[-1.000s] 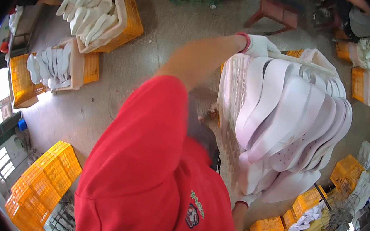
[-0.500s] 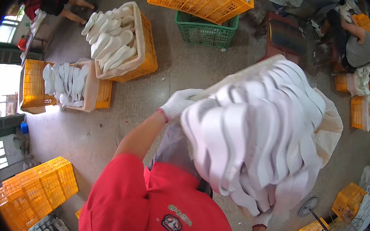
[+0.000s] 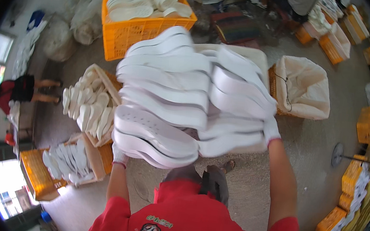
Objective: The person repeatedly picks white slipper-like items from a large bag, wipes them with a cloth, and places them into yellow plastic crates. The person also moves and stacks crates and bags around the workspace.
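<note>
Head cam: white soles (image 3: 167,74) piled high on a pale container (image 3: 260,62) btwn L hand (image 3: 119,156) & R hand (image 3: 272,129); prob. risk = top ones sliding off if it tilts. Both hands' fingers hidden by load, can't tell if clamped; container's underside hidden too, co-worker (image 3: 301,2) cut off up top.

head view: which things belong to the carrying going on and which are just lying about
Carrying:
- white soles, stacked
- pale base beneath them, mostly hidden
- left grip, near the stack's lower left corner
- right grip, at its right side

Lying about, out of both grips:
- orange crate at the top left
- lined bin on the right
</note>
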### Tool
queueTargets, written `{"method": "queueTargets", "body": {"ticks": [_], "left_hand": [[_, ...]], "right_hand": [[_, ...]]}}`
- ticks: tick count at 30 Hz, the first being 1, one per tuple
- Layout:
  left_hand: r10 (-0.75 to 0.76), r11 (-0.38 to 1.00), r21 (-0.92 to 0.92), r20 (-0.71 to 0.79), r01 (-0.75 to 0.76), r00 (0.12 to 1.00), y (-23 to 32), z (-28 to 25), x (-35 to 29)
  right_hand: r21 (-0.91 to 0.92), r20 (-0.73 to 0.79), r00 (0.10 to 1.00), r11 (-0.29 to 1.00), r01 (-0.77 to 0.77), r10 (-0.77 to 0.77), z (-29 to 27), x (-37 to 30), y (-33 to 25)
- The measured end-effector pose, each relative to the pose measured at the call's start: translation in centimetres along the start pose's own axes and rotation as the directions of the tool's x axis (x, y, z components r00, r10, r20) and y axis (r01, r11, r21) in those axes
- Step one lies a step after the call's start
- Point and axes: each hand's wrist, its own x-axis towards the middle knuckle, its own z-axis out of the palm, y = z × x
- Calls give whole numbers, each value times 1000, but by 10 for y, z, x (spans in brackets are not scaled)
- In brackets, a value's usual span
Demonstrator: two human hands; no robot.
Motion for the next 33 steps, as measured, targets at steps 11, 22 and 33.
{"method": "queueTargets", "body": {"ticks": [11, 22, 33], "left_hand": [[-142, 860, -470, 152, 198, 978, -26, -40, 45], [-692, 590, 736, 673, -333, 262, -55, 291, -105], [-854, 315, 481, 519, -818, -24, -203, 410, -508]], "right_hand": [[-695, -90, 829, 631, 345, -552, 91, -27, -3], [-167, -795, 384, 438, -883, 470, -129, -668, 438], [648, -719, -529, 708, -279, 450, -131, -1118, 567]]}}
